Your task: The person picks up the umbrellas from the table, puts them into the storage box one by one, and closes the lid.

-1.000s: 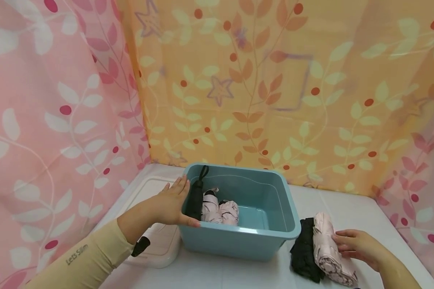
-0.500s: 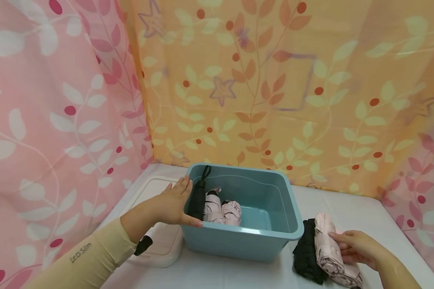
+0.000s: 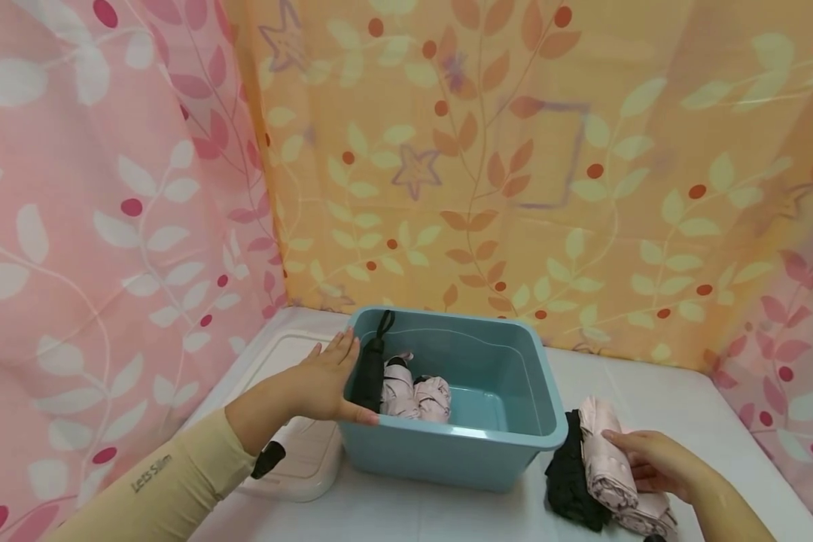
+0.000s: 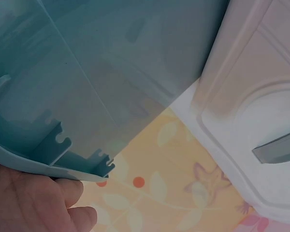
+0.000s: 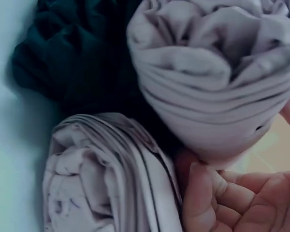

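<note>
A light-blue storage bin [image 3: 440, 459] stands mid-table. My left hand [image 3: 321, 380] rests on its left rim, fingers straight and thumb along the front edge. Inside, a black folded umbrella [image 3: 369, 376] leans at the left wall beside two pale-pink folded umbrellas [image 3: 400, 391]. Right of the bin, my right hand [image 3: 667, 463] grips a pale-pink folded umbrella [image 3: 606, 459], its thumb on top and fingers beneath. In the right wrist view, this umbrella [image 5: 217, 87] is above another pink folded umbrella [image 5: 106, 179]. A black folded umbrella [image 3: 572, 482] lies alongside.
A white lid [image 3: 305, 459] lies on the table left of the bin, partly under my left forearm. White cloth [image 3: 447, 519] covers the table. A yellow patterned curtain [image 3: 481, 188] hangs right behind, and a pink one [image 3: 108, 226] hangs on the left.
My right hand has taken hold of the upper pink umbrella and shifted it slightly left, baring more of the pink one below. My left hand stays on the rim.
</note>
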Available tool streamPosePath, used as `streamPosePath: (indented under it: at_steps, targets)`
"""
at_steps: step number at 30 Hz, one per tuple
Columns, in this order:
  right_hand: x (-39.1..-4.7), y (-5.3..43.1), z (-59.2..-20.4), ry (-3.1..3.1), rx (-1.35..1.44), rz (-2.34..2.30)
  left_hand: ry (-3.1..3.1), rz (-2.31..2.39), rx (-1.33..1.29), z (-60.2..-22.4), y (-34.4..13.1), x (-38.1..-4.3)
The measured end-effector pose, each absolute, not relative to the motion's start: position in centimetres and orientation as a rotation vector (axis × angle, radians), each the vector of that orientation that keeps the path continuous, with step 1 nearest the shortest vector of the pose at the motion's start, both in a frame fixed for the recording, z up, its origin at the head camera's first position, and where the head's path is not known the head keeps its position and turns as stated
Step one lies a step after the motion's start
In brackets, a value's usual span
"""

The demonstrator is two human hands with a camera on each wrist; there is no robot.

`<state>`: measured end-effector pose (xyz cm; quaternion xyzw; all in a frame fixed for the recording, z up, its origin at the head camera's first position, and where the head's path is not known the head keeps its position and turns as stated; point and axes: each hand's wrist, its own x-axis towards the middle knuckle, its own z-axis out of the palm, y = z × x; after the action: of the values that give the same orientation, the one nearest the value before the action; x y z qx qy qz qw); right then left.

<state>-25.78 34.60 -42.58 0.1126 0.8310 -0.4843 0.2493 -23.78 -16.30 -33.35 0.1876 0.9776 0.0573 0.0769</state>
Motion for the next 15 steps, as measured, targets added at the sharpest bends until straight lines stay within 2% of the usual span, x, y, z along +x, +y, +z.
streamPosePath:
  at_steps: [15]
  targets:
    - [-25.81,35.06,-43.24,2.142,0.193,-1.453,2.933,0.156,0.565,-33.4,-16.27,-23.92]
